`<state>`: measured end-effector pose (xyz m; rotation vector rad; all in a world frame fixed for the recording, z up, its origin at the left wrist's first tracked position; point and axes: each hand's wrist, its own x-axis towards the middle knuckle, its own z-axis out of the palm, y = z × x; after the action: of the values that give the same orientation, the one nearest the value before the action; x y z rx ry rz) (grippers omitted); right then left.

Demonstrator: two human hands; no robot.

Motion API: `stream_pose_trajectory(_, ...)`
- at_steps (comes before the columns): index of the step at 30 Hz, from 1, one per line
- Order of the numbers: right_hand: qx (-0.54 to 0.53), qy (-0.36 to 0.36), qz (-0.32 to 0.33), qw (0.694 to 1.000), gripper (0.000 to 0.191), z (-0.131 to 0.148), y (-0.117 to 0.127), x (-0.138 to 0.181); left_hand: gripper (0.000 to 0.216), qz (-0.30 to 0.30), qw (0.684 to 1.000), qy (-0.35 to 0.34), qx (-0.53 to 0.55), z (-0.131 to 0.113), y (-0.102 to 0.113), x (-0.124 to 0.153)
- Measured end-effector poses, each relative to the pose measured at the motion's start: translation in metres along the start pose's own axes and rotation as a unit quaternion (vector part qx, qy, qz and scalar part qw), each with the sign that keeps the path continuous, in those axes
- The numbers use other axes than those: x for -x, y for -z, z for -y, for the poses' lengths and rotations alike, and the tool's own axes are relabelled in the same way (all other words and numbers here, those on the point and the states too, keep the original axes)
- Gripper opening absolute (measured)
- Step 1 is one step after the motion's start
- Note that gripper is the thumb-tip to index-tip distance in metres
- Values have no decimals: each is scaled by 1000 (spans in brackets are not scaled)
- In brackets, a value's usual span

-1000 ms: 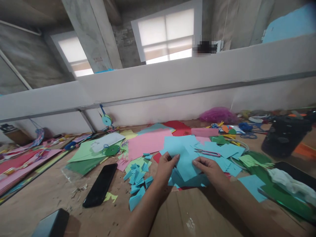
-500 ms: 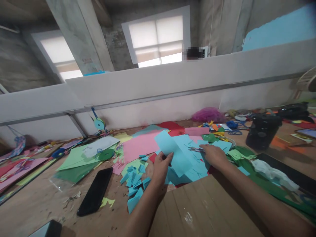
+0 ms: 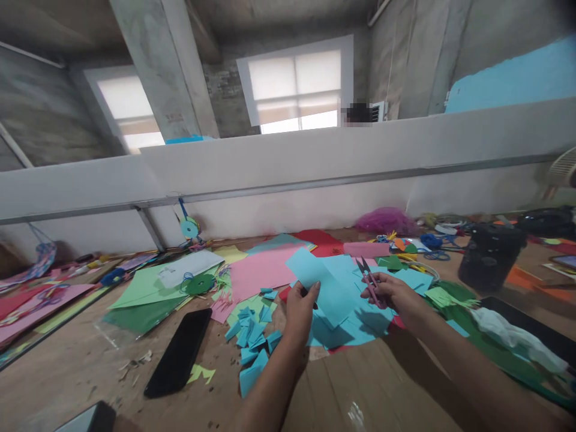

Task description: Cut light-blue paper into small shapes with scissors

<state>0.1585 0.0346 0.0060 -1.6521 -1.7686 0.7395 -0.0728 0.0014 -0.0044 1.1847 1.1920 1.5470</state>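
My left hand (image 3: 299,309) pinches a light blue paper sheet (image 3: 321,283) and holds it tilted above the table. My right hand (image 3: 390,292) is closed round pink-handled scissors (image 3: 368,278), whose blades point up and away. Under both hands lies a pile of light blue paper pieces (image 3: 355,324). A heap of small folded blue scraps (image 3: 252,345) sits just left of my left wrist.
A black phone (image 3: 179,352) lies to the left on the wooden table (image 3: 81,372). Pink (image 3: 261,267) and green sheets (image 3: 144,294) spread behind it. A black container (image 3: 489,257) stands at the right, near green paper and a white cloth (image 3: 508,333). A white partition wall (image 3: 315,174) closes the far side.
My right hand reached to the scissors on the blue pile and lifted them. My left hand kept the blue sheet and raised it slightly.
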Motion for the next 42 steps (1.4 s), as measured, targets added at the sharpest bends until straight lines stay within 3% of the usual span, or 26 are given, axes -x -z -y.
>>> stream_pose_trajectory(2, -113, -7, 37, 993, 32, 3, -6, 9, 36, -1, 1000, -1, -2, 0, 0, 0)
stream_pose_trajectory(5, -412, -52, 87, 906, 34, 1, -19, 22, 34, -2, 1000, -7, -8, -1, 1, 0)
stream_pose_trajectory(7, -499, -72, 99, 858, 31, -3, -27, 29, 33, -3, 1000, -9, -9, -2, 2, 0)
stream_pose_trajectory(9, -525, -78, 107, 841, 26, -7, -32, 32, 33, -11, 1000, -9, -13, -2, 3, 0)
stream_pose_trajectory(18, -434, -11, 126, 892, 26, -3, -35, 37, 32, -42, 999, -7, -31, 0, 6, -4)
stream_pose_trajectory(23, -407, -40, 129, 903, 21, -2, -37, 38, 32, -59, 997, -17, -51, 4, 11, -10)
stream_pose_trajectory(29, -354, -72, 127, 924, 44, -6, -35, 40, 32, -64, 996, -20, -50, 5, 11, -13)
stream_pose_trajectory(35, -359, -63, 134, 921, 46, -11, -35, 41, 33, -57, 997, -22, -47, 4, 11, -12)
stream_pose_trajectory(42, -352, -64, 174, 917, 42, 2, -30, 49, 34, -67, 996, -21, -48, 2, 9, -10)
